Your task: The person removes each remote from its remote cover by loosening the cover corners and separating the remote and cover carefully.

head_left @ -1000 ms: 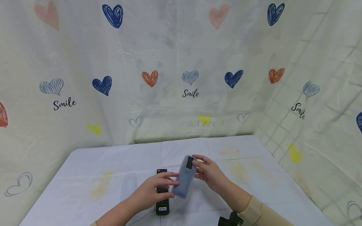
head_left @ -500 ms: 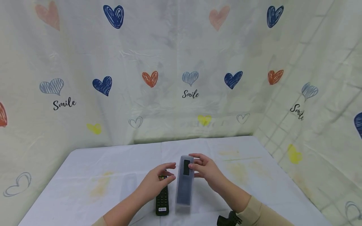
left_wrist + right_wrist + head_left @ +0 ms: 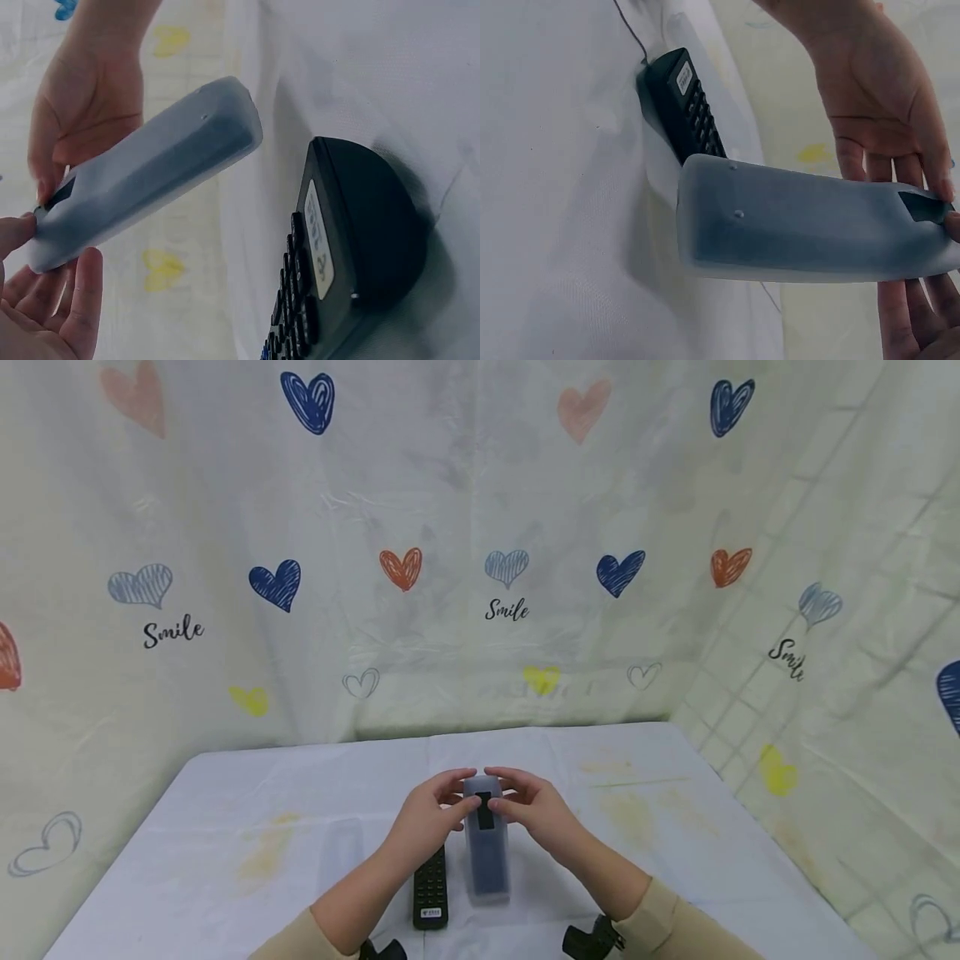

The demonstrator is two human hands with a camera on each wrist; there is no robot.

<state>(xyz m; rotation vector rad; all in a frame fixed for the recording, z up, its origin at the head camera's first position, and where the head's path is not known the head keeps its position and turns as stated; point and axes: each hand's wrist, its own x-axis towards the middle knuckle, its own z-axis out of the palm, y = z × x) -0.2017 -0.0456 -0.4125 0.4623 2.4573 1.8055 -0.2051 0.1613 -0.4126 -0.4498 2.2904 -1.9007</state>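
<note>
Both hands hold a translucent bluish silicone remote cover (image 3: 489, 864) above the table by its far end, near a dark rectangular patch. My left hand (image 3: 426, 818) pinches one side, its thumb at the patch. Opposite it, my right hand (image 3: 542, 817) pinches the other side the same way. The cover's near end hangs free in the left wrist view (image 3: 161, 161); whether anything is inside is unclear. A black remote control (image 3: 431, 889) lies on the table just left of the cover, its far part hidden behind my left forearm and hand.
A faint clear flat piece (image 3: 341, 847) lies on the white-covered table (image 3: 247, 793), left of the hands. Black wrist devices (image 3: 592, 937) sit at the sleeves. A heart-printed curtain (image 3: 450, 468) hangs behind the table and along its sides.
The cover has gone from slanting to nearly straight, shifting slightly left. My left hand let go of its near end, then moved to its far end and took hold beside the right hand.
</note>
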